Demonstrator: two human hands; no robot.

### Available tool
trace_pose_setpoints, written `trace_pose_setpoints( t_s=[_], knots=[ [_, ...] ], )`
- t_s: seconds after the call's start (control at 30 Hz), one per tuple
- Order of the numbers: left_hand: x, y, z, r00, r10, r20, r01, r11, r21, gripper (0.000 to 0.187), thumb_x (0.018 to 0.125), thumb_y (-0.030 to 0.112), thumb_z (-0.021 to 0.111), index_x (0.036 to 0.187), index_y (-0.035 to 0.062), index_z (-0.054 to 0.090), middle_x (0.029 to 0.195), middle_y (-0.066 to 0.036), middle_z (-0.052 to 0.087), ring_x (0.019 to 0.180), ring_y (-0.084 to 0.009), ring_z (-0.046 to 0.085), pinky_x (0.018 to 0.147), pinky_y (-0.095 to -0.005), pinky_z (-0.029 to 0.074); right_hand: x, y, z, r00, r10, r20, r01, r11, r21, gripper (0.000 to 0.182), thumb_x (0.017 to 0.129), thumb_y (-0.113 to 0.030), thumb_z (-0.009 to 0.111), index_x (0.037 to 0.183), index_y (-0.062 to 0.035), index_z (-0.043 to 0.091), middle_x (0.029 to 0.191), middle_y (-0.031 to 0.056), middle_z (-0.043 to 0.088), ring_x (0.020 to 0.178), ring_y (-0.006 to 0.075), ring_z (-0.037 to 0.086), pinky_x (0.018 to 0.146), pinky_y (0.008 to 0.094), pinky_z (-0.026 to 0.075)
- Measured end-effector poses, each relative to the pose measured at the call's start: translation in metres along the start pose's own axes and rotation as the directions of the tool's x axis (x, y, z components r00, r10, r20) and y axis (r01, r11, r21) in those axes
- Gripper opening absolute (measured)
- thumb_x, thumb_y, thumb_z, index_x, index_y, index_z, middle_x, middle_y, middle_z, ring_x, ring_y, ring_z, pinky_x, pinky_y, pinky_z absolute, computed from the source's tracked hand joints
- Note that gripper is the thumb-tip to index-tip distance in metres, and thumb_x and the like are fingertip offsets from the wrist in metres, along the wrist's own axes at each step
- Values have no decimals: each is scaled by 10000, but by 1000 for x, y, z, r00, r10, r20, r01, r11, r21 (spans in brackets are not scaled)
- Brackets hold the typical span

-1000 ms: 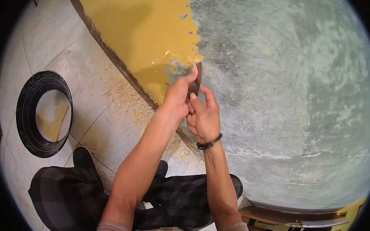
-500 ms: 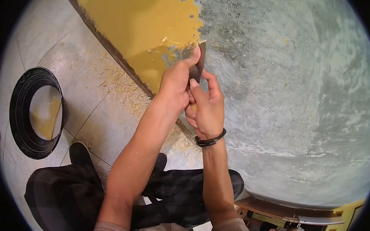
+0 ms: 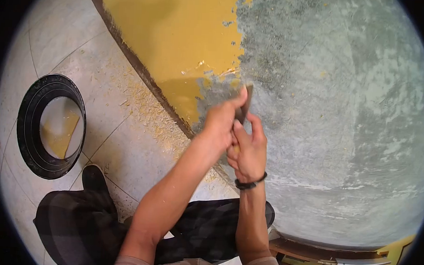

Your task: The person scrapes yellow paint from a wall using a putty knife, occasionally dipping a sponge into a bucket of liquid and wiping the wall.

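Note:
My left hand (image 3: 224, 120) is closed on a metal scraper (image 3: 244, 105), its thumb lying along the blade. Wrapped round the lower part of the same tool, my right hand (image 3: 250, 150) wears a black band at the wrist. The blade is close to the wall, just below the ragged edge where yellow paint (image 3: 178, 36) meets bare grey wall (image 3: 312, 113). Loose flakes hang at that edge. The scraper's handle is mostly hidden by the fingers.
A black bucket (image 3: 28, 124) with a yellow piece inside stands on the tiled floor (image 3: 112, 152) at the left. Paint shavings (image 3: 151, 118) lie along the wall's base. My dark-clothed legs are below. Furniture and part of another person appear at the lower right.
Both hands and the scraper have moved down along the wall, away from the yellow paint's edge. More grey wall shows above the blade. The view has shifted slightly.

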State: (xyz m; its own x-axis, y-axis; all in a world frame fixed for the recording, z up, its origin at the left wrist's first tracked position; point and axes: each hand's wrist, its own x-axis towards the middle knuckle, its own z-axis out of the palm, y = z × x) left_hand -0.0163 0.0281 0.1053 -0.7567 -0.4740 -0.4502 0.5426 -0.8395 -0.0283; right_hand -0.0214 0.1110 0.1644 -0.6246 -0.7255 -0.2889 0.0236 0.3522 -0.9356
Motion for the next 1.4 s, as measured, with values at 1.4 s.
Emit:
trace_pose_setpoints(
  t_s=[1.4],
  knots=[
    [-8, -12, -24, 999, 35, 34, -39, 989, 144, 467, 797, 504, 688, 666, 107, 478, 552, 25, 434, 347, -70, 343, 304, -236, 244, 4, 16, -21, 998, 55, 36, -55, 998, -7, 333, 931, -100, 520, 1247, -109, 418, 691, 29, 503, 383, 42, 348, 312, 194, 219]
  ],
)
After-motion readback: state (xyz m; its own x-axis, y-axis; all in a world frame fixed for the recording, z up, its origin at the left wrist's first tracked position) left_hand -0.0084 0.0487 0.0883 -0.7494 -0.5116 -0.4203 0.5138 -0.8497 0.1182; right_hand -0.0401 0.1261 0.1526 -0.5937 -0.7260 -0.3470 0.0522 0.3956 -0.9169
